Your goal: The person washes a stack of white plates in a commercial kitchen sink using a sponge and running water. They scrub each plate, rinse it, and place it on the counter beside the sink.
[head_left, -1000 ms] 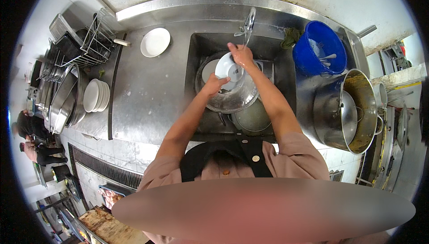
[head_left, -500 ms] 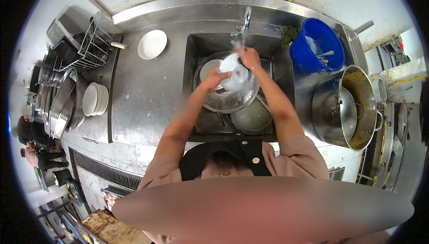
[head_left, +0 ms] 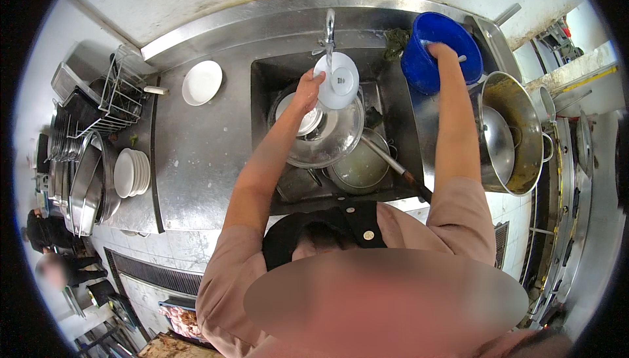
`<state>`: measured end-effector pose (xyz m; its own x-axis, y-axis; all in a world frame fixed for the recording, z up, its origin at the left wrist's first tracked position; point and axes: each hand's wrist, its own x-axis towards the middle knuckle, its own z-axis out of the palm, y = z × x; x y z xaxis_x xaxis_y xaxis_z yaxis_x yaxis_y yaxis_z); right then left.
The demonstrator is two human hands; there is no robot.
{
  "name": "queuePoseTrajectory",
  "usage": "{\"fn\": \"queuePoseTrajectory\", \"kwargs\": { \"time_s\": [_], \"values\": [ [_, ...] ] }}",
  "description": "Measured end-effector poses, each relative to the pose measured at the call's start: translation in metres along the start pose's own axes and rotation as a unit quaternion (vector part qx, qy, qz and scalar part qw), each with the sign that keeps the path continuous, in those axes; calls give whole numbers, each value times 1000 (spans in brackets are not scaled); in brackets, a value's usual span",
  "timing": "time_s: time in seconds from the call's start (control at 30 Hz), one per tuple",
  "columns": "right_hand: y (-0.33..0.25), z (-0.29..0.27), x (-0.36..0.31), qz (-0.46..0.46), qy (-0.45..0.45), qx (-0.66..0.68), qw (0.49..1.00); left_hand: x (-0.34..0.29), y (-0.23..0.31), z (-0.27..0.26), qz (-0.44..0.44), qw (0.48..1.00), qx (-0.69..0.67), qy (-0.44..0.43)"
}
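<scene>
My left hand (head_left: pixel 306 93) grips the rim of a white dish (head_left: pixel 340 91), tilted with its footed underside facing up beneath the faucet (head_left: pixel 329 30). Below it, a wide metal basin (head_left: pixel 354 138) sits in the sink (head_left: pixel 409 135) with white dishes (head_left: pixel 309 122) inside. My right hand (head_left: pixel 443 51) reaches into the blue bucket (head_left: pixel 419 73) on the right; its fingers are mostly hidden there. A pale utensil handle (head_left: pixel 462 58) shows beside that hand.
On the left counter lies a white dish (head_left: pixel 202 83), with a stack of white plates (head_left: pixel 132 172) and a wire rack (head_left: pixel 121 106) further left. A large metal pot (head_left: pixel 534 135) stands at right. A long-handled pan (head_left: pixel 360 169) sits low in the sink.
My right hand has left the dish and moved right into the blue bucket. The left hand still holds the dish, now turned underside up. The view has shifted slightly.
</scene>
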<state>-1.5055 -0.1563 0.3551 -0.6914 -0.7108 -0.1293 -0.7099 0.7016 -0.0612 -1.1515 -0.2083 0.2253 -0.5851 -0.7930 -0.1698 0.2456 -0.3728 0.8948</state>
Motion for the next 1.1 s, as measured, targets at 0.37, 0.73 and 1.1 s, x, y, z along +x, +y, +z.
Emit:
{"fn": "queuePoseTrajectory", "kwargs": {
  "time_s": [0.37, 0.73, 1.1],
  "values": [
    [18, 27, 1, -24, -7, -42, 999, -31, 10, -8, -69, 973, -216, 34],
    [-20, -11, -26, -74, 243, 88, 963, -37, -14, -29, -105, 945, -281, 132],
    [-186, 101, -148, -250, -95, 543, 796, -42, -23, -21, -36, 973, -210, 89]
  ]
}}
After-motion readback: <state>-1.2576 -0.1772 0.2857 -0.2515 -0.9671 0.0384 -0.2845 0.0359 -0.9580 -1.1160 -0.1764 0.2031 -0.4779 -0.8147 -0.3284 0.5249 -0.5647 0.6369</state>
